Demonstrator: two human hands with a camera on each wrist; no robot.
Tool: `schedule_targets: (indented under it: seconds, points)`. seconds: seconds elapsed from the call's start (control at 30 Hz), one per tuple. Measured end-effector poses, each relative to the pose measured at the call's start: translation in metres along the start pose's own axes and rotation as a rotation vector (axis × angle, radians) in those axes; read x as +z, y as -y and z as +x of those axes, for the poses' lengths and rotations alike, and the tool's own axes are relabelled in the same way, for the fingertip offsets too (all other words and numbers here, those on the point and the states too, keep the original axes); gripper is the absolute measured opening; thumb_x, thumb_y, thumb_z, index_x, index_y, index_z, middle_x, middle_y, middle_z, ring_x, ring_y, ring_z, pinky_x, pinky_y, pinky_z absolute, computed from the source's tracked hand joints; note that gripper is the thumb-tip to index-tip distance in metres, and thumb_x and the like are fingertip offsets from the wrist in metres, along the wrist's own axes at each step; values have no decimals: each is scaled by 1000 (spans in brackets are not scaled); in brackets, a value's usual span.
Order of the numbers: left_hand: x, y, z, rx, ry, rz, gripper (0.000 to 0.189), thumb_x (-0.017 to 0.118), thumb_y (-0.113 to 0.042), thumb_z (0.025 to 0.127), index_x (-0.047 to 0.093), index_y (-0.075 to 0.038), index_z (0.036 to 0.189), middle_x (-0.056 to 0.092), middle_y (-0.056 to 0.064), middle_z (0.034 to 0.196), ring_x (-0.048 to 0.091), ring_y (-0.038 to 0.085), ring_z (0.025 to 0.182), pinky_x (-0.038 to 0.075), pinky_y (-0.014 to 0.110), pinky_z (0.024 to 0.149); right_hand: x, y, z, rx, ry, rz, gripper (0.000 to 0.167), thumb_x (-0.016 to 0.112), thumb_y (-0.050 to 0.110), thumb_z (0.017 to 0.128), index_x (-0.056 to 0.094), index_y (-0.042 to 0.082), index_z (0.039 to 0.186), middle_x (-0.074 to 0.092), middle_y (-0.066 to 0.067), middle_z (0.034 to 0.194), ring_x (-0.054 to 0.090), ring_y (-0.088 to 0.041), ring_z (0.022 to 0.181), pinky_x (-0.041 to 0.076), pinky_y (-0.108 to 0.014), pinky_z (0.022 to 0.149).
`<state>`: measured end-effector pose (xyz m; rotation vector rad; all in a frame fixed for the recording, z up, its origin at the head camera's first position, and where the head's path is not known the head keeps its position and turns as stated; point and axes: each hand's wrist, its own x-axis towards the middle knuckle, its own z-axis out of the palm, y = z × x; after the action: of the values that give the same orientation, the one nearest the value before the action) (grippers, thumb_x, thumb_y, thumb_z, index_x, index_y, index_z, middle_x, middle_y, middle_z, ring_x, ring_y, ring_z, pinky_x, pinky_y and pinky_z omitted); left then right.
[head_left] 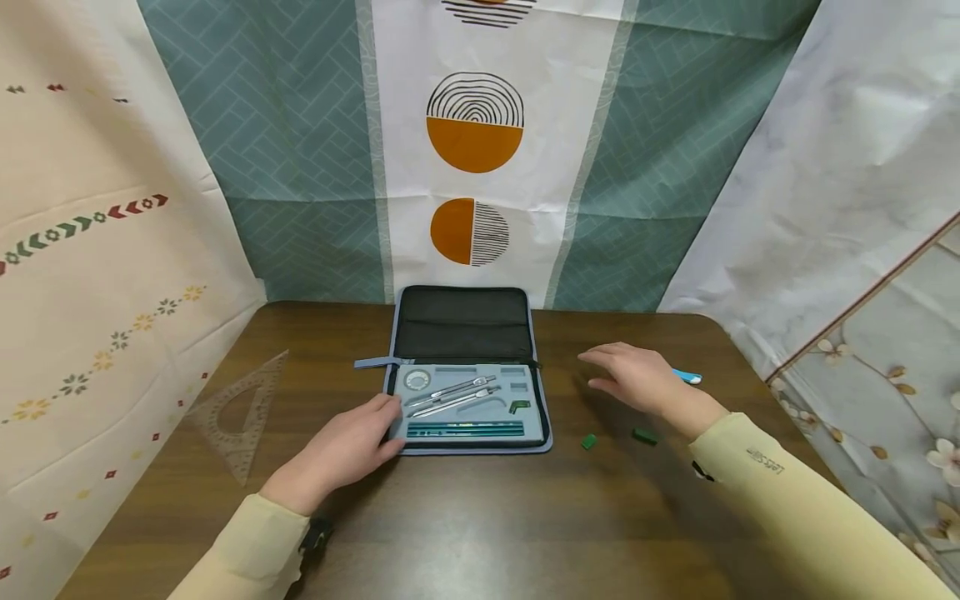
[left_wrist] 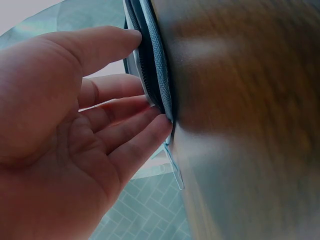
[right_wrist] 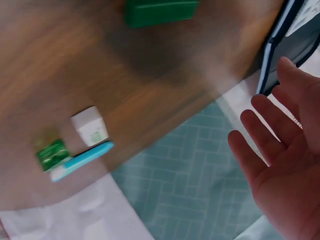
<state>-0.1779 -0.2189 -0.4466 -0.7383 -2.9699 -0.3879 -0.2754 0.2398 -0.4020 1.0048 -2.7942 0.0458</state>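
A zippered geometry case (head_left: pixel 461 325) lies unfolded in the head view, its grey tray facing up. The tray holds two metal compasses (head_left: pixel 450 404), several dark green pencils (head_left: pixel 465 429), a small green piece (head_left: pixel 519 407) and a round pale disc (head_left: pixel 416 380). At the tray's left edge, my left hand (head_left: pixel 352 442) touches the case; the left wrist view shows its fingers fairly straight against the zipped rim (left_wrist: pixel 159 60). My right hand (head_left: pixel 633 379) hovers over the table right of the case, fingers extended, holding nothing. Two small green blocks (head_left: pixel 644 436) lie near it.
A clear triangular set square (head_left: pixel 258 400) lies on the left of the brown table (head_left: pixel 480 517). Past the right hand is a blue stick-like item (right_wrist: pixel 82 161), beside a white block (right_wrist: pixel 91 126) and a green packet (right_wrist: pixel 52 155). Patterned cloths hang behind.
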Motion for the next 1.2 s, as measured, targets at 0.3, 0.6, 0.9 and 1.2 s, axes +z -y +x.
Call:
schedule_targets:
  seconds: [0.3, 0.6, 0.9, 1.2]
  points:
    - [2, 1, 1, -1, 5, -4, 47, 84, -23, 101, 65, 2, 136, 66, 15, 129, 61, 19, 92, 60, 40, 81, 3, -9, -23, -39, 24, 91, 45, 88, 18, 96, 75, 7, 138, 74, -8, 136, 70, -34, 126, 60, -55, 96]
    - [0, -1, 2, -3, 10, -9, 46, 84, -22, 101, 65, 3, 136, 66, 15, 130, 62, 20, 93, 60, 41, 83, 12, -3, -30, -139, 79, 152, 43, 92, 18, 92, 79, 11, 132, 75, -2, 130, 73, -26, 117, 62, -47, 90]
    - [-2, -2, 4, -26, 31, -21, 47, 83, -22, 102, 65, 2, 138, 66, 15, 131, 62, 20, 94, 61, 42, 86, 12, 4, -31, -217, 134, 233, 32, 94, 16, 90, 83, 16, 120, 74, 5, 117, 73, -18, 104, 61, -43, 87]
    - [-2, -5, 2, -51, 54, -33, 51, 83, -23, 102, 63, 2, 142, 65, 17, 137, 66, 23, 101, 62, 47, 94, 20, 11, -34, -228, 175, 321, 22, 93, 14, 90, 84, 22, 108, 72, 12, 104, 67, -9, 90, 58, -33, 80]
